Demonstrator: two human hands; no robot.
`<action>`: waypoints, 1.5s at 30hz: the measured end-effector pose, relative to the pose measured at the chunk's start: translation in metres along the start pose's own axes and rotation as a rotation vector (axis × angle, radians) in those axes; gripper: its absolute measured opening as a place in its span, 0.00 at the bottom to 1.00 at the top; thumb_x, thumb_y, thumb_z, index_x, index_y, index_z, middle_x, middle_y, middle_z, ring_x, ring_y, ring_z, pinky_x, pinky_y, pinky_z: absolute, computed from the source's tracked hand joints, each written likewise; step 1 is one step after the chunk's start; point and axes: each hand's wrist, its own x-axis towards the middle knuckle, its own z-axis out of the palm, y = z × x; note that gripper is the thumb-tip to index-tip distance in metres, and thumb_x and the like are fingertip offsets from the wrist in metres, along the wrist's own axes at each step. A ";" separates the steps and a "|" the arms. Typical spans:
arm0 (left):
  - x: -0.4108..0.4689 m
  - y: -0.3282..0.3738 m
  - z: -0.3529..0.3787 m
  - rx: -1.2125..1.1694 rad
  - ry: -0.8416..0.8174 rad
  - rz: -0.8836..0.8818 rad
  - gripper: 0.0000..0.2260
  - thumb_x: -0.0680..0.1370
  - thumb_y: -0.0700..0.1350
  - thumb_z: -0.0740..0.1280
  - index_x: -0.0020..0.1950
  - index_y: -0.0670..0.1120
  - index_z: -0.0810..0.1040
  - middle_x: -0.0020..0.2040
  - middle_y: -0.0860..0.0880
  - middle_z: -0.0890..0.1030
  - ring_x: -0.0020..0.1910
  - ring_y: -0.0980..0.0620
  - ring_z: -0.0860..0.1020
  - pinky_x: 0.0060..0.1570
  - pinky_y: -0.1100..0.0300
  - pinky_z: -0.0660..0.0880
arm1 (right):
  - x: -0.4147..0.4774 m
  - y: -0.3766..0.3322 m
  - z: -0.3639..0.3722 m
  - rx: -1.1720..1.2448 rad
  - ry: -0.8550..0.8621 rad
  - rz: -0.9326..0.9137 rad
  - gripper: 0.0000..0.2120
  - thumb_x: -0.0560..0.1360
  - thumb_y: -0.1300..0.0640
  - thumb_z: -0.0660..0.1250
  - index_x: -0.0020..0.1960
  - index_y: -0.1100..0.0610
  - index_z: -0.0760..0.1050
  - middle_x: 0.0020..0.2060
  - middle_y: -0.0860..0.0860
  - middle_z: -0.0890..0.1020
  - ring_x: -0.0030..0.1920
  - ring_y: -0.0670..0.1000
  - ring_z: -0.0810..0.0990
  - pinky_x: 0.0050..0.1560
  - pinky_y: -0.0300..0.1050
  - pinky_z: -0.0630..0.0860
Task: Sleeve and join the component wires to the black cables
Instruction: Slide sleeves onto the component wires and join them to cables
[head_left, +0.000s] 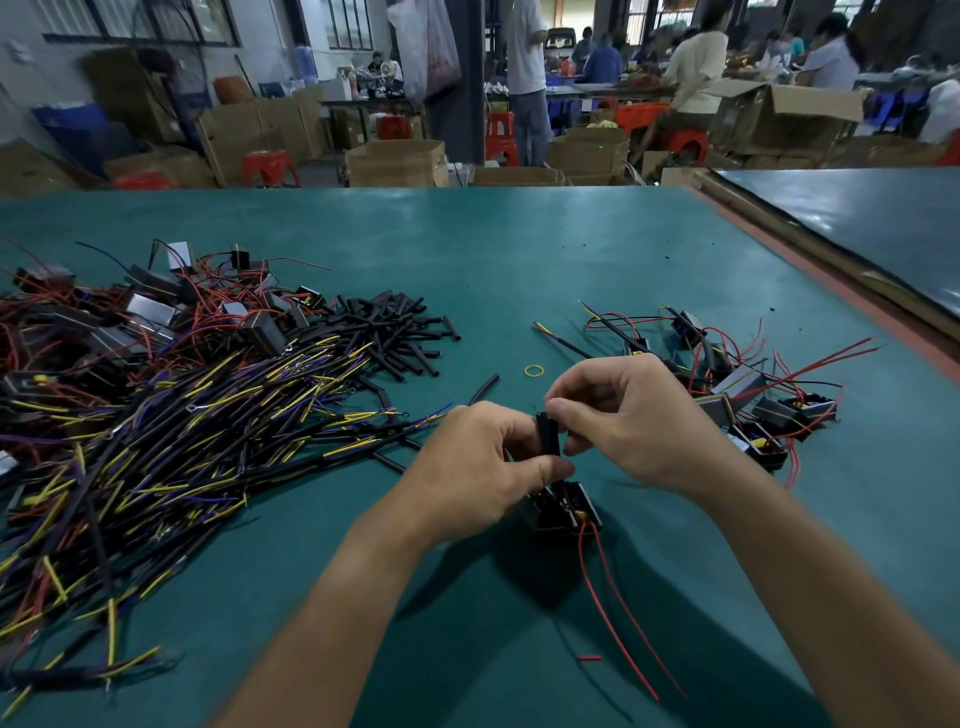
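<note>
Any print on the small parts is too small to read from here.

Both forearms reach in over the green table (519, 249), and the hands meet near its middle. The left hand (467, 467) is turned palm inward, its thumb and curled fingers pinching the lower end of a short black sleeve (548, 434). The right hand (623, 421) comes in from the other side with the knuckles up, and its thumb and forefinger pinch the upper part of the same sleeve, which stands nearly upright between them.

Just under the left thumb sits a black component (569, 512). I cannot tell whether it rests on the table or hangs. Its red wires (613, 597) trail back toward the person.

The black cables (182, 431), tipped yellow and blue, lie in a big heap to the left. A pile of cut sleeves (400, 332) lies beyond the heap. More components (753, 395) with red leads are bunched to the right. A yellow rubber band (534, 370) lies just beyond the hands.
</note>
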 end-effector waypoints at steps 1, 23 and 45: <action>0.000 0.000 0.000 0.007 0.003 0.010 0.10 0.73 0.51 0.74 0.32 0.56 0.79 0.24 0.56 0.74 0.24 0.56 0.68 0.27 0.62 0.64 | 0.000 0.001 -0.001 0.003 -0.010 -0.001 0.10 0.75 0.65 0.71 0.37 0.54 0.80 0.31 0.52 0.84 0.29 0.48 0.82 0.39 0.58 0.82; -0.005 0.001 -0.017 0.127 -0.003 -0.035 0.12 0.61 0.52 0.73 0.43 0.56 0.78 0.37 0.60 0.80 0.30 0.59 0.74 0.32 0.63 0.71 | 0.000 0.002 -0.005 -0.072 -0.017 0.040 0.09 0.76 0.62 0.70 0.37 0.55 0.79 0.29 0.47 0.81 0.29 0.48 0.83 0.41 0.63 0.81; -0.013 -0.049 -0.078 0.577 0.280 -0.726 0.10 0.76 0.39 0.66 0.51 0.54 0.73 0.44 0.52 0.75 0.44 0.47 0.74 0.43 0.54 0.73 | 0.000 -0.001 -0.003 -0.034 0.037 -0.012 0.07 0.72 0.64 0.74 0.38 0.57 0.79 0.31 0.53 0.84 0.30 0.51 0.80 0.37 0.53 0.80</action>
